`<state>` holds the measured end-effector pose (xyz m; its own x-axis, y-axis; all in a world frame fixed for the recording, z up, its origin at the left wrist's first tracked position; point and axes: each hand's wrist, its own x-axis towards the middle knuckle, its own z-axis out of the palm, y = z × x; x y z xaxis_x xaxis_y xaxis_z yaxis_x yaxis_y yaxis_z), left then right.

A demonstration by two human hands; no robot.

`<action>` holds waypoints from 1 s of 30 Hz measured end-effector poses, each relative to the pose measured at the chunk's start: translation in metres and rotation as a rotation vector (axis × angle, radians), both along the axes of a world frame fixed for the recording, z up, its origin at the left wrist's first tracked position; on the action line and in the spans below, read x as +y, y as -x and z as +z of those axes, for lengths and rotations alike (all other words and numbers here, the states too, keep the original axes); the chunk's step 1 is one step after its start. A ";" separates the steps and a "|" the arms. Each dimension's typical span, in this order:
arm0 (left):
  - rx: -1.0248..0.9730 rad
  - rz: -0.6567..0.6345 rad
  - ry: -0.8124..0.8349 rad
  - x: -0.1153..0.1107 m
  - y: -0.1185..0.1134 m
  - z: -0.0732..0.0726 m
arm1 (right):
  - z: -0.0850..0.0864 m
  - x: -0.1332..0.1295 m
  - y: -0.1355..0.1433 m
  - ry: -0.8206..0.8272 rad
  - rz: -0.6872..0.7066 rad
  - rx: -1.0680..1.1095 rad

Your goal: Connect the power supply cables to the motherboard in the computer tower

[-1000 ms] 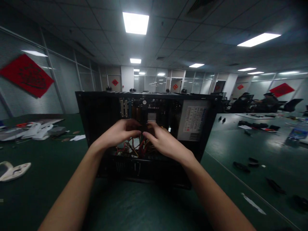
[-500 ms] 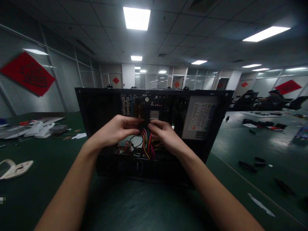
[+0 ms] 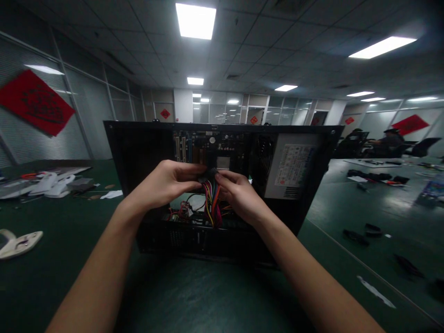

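Observation:
An open black computer case [image 3: 222,240] stands on the green table in front of me, its inside facing me. My left hand [image 3: 169,182] and my right hand [image 3: 239,192] pinch a dark connector [image 3: 209,175] from its two sides. A bundle of coloured wires [image 3: 212,203] hangs down from it. Behind the fingers is the motherboard [image 3: 225,143], with pale slots at its left. A silver power supply [image 3: 294,166] with a label fills the upper right of the case. Thin wires and small parts [image 3: 183,211] lie low inside.
Papers and grey pieces [image 3: 57,183] lie on the table at the left, with a white strap-like item [image 3: 22,244] nearer. Black parts [image 3: 356,237] and a white strip [image 3: 375,292] are on the right. A person [image 3: 393,138] sits in the far right background.
The dark connector now shows more clearly between my fingertips. My hands have shifted only slightly, and the case appears a little larger and higher in view.

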<state>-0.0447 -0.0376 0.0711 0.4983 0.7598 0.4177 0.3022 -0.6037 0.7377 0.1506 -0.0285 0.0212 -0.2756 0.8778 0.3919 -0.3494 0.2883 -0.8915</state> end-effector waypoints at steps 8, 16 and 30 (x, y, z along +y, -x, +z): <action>0.094 -0.013 -0.105 -0.001 0.000 0.002 | 0.001 -0.005 -0.001 0.034 0.043 0.022; 0.181 -0.082 -0.135 -0.005 0.009 0.004 | -0.014 -0.014 -0.007 -0.001 -0.090 -0.108; 0.322 -0.130 -0.128 0.013 0.017 -0.004 | -0.111 -0.012 -0.066 -1.433 -1.112 -1.244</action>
